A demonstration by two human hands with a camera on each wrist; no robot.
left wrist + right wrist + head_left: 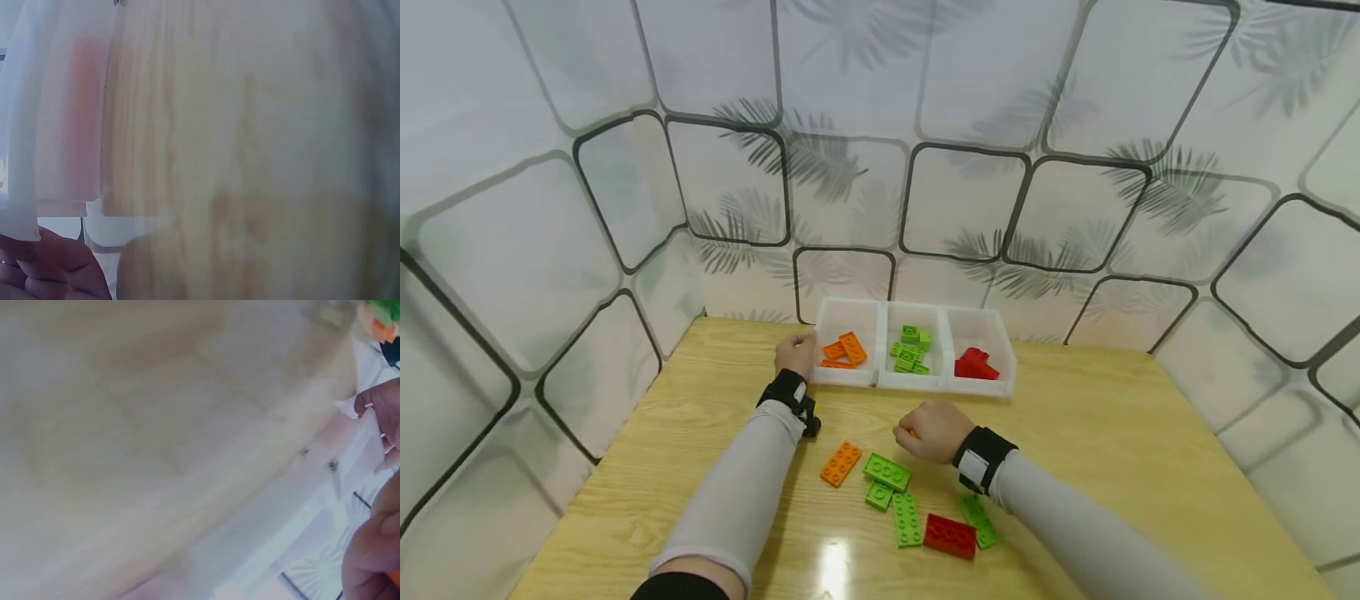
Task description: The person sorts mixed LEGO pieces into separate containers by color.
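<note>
Bricks of rectangular, studded plastic (pixel 907 520) lie loose on the pale wooden surface (pixel 1097 450): one orange, one thicker and red, and four green, one of which overlaps a smaller green one. An orange piece (pixel 912 432), mostly hidden, is inside the right hand (pixel 936 431), whose fingers are curled round it above the surface, just beside the loose pile. Behind stands a translucent white plastic box (pixel 912 384) with three compartments: orange bricks (pixel 852 347) at left, bright green bricks (pixel 910 350) in the middle, red bricks (pixel 976 364) at right. The left hand (pixel 795 353) grips the box's left end. Where the head view gives mainly the back of that hand, the left wrist view shows its bent fingers at a box corner and a blurred reddish patch through the wall; the right wrist view catches a sliver of orange beneath the right hand's fingers.
</note>
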